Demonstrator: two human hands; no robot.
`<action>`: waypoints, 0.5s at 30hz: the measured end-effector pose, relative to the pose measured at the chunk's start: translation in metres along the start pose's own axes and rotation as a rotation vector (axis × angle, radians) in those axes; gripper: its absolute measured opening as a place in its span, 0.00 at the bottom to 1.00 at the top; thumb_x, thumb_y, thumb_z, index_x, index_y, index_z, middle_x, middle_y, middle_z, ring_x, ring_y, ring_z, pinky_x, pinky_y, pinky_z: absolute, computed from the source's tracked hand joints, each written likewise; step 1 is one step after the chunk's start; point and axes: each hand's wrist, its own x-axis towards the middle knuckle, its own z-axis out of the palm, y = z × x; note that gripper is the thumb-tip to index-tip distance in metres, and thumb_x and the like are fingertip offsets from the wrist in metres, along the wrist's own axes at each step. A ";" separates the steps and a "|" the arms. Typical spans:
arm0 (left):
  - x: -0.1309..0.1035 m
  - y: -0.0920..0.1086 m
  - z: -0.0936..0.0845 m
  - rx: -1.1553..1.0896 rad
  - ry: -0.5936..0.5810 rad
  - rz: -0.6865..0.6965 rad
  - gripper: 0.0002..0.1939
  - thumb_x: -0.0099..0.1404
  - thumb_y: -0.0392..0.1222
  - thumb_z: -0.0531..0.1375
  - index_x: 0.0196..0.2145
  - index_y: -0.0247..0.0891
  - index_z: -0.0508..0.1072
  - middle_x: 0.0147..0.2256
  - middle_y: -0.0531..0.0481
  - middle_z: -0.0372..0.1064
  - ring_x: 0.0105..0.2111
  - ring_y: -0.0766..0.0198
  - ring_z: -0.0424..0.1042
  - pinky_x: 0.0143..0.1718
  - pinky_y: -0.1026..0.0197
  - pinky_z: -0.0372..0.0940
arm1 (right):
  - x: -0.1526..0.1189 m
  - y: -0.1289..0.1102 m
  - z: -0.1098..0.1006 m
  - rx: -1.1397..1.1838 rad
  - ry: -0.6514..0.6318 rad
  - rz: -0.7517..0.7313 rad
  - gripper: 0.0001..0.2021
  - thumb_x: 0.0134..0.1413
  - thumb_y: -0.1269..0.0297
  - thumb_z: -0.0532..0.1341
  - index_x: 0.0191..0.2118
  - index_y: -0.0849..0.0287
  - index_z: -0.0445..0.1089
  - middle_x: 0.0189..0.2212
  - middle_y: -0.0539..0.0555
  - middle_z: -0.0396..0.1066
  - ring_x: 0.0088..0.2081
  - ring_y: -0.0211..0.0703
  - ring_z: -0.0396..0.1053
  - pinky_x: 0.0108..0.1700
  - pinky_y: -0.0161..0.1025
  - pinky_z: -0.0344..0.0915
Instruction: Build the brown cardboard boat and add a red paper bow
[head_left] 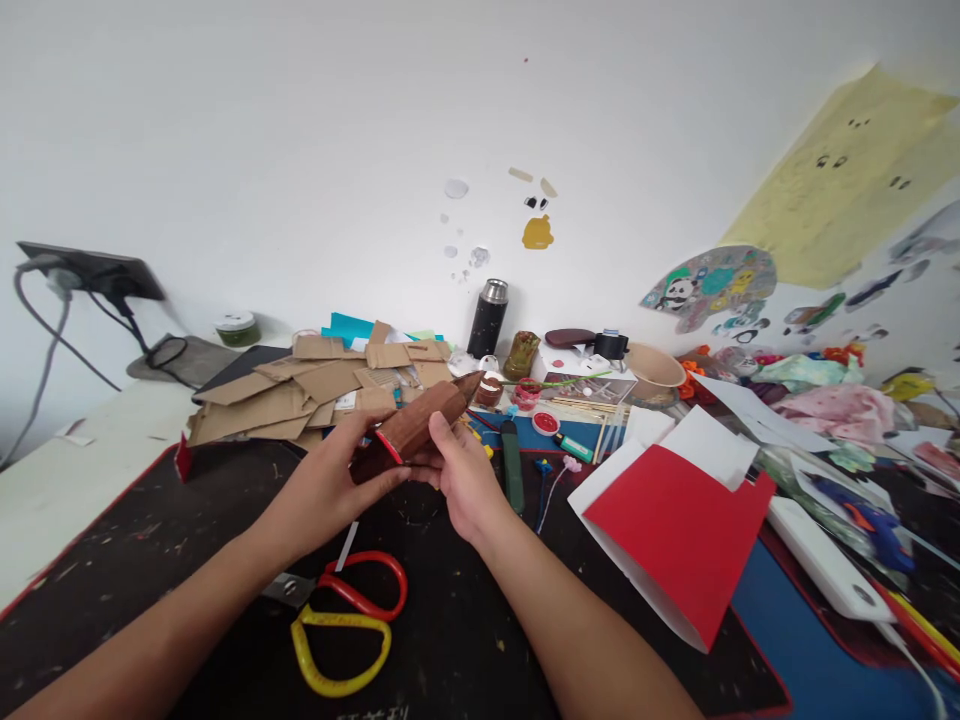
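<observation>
A brown painted craft piece (421, 420), with a pointed far end and a bright red strip along its near edge, is held up over the dark mat. My left hand (334, 470) grips its left side, fingers behind it and thumb below. On the right side, my right hand (471, 475) has its thumb pressed against the brown surface; the other fingers curl underneath, partly hidden. Below the hands lie scissors (352, 612) with one red and one yellow handle, their blades partly behind my left forearm. A thin white strip (347, 547) lies by the red handle.
Cardboard scraps (262, 395) pile up at the back left. A black flask (488, 320) stands against the wall. Red paper (679, 540) lies at the right, beside a white power strip (829, 560). A dark green cutter (511, 465) and a red paint pot (545, 424) sit beyond my right hand.
</observation>
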 end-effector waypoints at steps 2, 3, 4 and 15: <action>0.003 -0.001 -0.005 -0.008 0.006 -0.006 0.31 0.67 0.65 0.69 0.60 0.46 0.74 0.55 0.41 0.81 0.55 0.40 0.81 0.57 0.41 0.76 | -0.001 0.001 0.000 -0.012 -0.006 0.006 0.34 0.48 0.29 0.77 0.46 0.54 0.74 0.40 0.55 0.85 0.36 0.47 0.84 0.40 0.41 0.79; 0.005 0.000 -0.008 -0.030 0.002 -0.011 0.31 0.67 0.65 0.69 0.59 0.45 0.75 0.54 0.42 0.82 0.54 0.41 0.81 0.57 0.41 0.76 | -0.001 0.002 0.000 -0.015 -0.010 0.010 0.34 0.49 0.29 0.77 0.45 0.54 0.74 0.39 0.55 0.85 0.35 0.46 0.83 0.40 0.40 0.79; 0.006 0.000 -0.011 -0.058 -0.007 -0.020 0.31 0.66 0.65 0.69 0.59 0.45 0.76 0.54 0.42 0.82 0.53 0.41 0.81 0.58 0.40 0.76 | -0.002 0.002 0.001 -0.019 -0.016 0.014 0.34 0.49 0.29 0.76 0.44 0.55 0.74 0.38 0.55 0.85 0.34 0.45 0.83 0.39 0.40 0.78; 0.014 0.003 -0.045 -0.418 -0.165 -0.221 0.33 0.59 0.61 0.77 0.58 0.43 0.83 0.58 0.41 0.84 0.58 0.40 0.81 0.62 0.42 0.76 | 0.003 -0.004 -0.002 0.009 0.035 -0.055 0.39 0.44 0.24 0.75 0.44 0.58 0.77 0.34 0.57 0.85 0.32 0.49 0.82 0.33 0.40 0.75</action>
